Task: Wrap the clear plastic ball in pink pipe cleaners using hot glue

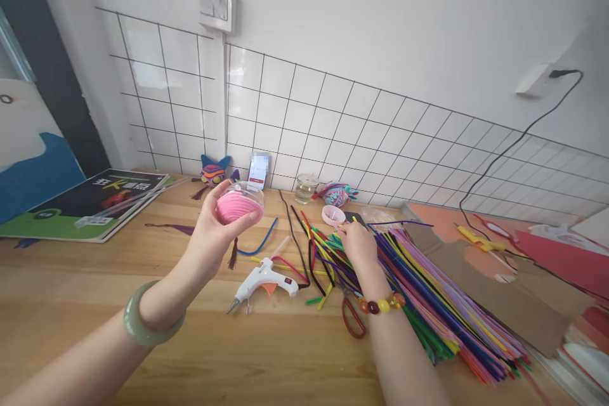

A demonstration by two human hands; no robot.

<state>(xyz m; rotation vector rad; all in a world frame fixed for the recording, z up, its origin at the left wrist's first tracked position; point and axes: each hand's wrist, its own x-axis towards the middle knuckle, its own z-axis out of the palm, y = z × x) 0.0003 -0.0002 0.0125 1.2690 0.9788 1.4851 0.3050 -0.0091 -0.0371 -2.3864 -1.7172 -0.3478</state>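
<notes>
My left hand (212, 221) is wrapped round a clear rounded piece (243, 206) partly covered with coiled pink pipe cleaner, raised above the table. My right hand (358, 242) is closed over the bundle of coloured pipe cleaners (442, 292), its fingertips beside a small pale pink cup (333, 216). What those fingers pinch, if anything, is hidden. Between the hands a white glue gun (266, 277) rests on its wire stand, nozzle pointing left. Loose pipe cleaners, among them a blue one (261, 246), lie around it. Red-handled scissors (353, 318) lie partly beneath the pipe cleaners near my right wrist.
Along the wall stand a decorated blue-eared figure (214, 171), a phone (258, 171), a glass jar (306, 189) and a pipe-cleaner fish (337, 193). A large book (85, 200) lies left. Right are cardboard (476, 292), a yellow glue gun (480, 241) and its cord.
</notes>
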